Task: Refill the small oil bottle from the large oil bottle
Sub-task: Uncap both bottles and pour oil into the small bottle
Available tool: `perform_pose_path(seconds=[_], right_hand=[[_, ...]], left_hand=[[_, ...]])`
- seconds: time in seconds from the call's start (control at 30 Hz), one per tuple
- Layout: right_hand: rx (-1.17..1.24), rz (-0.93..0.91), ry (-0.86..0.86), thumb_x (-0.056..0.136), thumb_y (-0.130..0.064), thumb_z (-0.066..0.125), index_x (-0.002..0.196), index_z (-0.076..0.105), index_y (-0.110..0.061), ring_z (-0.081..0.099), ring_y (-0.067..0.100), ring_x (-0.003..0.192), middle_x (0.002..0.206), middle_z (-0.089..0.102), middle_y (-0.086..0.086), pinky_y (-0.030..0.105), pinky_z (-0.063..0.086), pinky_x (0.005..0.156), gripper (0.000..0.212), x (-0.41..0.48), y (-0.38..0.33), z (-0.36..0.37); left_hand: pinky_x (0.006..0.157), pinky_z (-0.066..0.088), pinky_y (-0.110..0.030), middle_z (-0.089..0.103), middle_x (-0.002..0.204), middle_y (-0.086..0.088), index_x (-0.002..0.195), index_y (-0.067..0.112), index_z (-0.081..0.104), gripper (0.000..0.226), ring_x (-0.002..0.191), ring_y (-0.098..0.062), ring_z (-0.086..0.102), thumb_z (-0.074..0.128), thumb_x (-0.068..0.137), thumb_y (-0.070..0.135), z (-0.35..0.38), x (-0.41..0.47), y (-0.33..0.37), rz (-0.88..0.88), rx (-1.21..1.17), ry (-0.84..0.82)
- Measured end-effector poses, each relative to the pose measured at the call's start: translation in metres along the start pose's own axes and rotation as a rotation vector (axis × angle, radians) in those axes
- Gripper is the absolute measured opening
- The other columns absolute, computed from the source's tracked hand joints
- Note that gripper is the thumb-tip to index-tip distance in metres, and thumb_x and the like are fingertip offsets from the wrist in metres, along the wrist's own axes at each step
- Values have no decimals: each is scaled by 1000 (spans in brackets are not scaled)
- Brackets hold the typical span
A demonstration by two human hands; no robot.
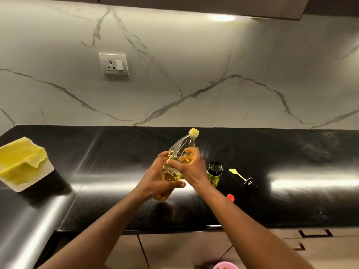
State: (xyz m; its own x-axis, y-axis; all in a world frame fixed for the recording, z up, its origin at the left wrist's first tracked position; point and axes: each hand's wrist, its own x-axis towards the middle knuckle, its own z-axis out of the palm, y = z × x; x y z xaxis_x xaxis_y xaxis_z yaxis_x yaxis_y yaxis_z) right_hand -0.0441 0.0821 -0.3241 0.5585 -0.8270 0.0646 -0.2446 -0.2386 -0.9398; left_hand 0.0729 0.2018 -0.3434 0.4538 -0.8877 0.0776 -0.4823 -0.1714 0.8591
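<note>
Both hands hold the large oil bottle (181,147) above the black counter (116,152). It is clear plastic with yellow oil and a yellow spout top, and it tilts with its neck up and to the right. My left hand (157,175) grips its lower body and my right hand (189,165) grips its middle. Just right of my right hand stands the small oil bottle (214,172), a glass jar with a black rim, uncapped and holding some oil. Its black cap with a yellow spout (244,179) lies on the counter further right. A red cap (230,197) lies near my right forearm.
A white container draped with a yellow cloth (23,164) sits at the counter's left. A wall socket (113,64) is on the marble backsplash. Cabinet fronts run under the counter edge, and a pink bowl (225,265) shows at the bottom.
</note>
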Motion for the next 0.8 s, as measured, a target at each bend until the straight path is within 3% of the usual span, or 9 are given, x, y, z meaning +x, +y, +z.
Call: perform_pose_path(seconds=[0.07,0.2,0.33,0.57,0.8], right_hand=[[94,46,9,72,-46,95,133,50,-24,72,11,97,113,71,0,29,63,83,78,-10,0,1],[263,133,14,62,-59,91,136,46,-32,73,18,108,124,68,2,47,66,90,91,-25,5,3],[384,216,49,65,-58,94,135,45,-41,71,18,114,129,67,-3,50,66,89,87,-41,17,7],[502,360,74,59,-53,101,149,45,-36,76,24,112,130,73,1,50,68,80,107,-38,39,7],[526,426,4,65,-50,98,143,54,-26,80,23,101,120,78,4,55,67,80,92,-30,54,-3]], left_hand=[[96,60,-37,60,132,14,146,42,28,113,114,-8,66,97,58,60,-3,0,7,30,83,-15],[94,61,-39,56,142,6,148,40,22,107,118,-17,65,91,67,58,-11,-1,12,79,277,-80],[92,60,-37,53,146,2,150,39,18,105,118,-20,63,84,71,58,-15,-1,18,84,506,-194],[90,59,-36,57,145,2,151,36,16,107,115,-20,65,79,70,66,-6,13,21,48,746,-327],[88,57,-38,61,140,2,151,35,19,109,113,-21,64,79,66,68,8,30,23,-4,828,-413]])
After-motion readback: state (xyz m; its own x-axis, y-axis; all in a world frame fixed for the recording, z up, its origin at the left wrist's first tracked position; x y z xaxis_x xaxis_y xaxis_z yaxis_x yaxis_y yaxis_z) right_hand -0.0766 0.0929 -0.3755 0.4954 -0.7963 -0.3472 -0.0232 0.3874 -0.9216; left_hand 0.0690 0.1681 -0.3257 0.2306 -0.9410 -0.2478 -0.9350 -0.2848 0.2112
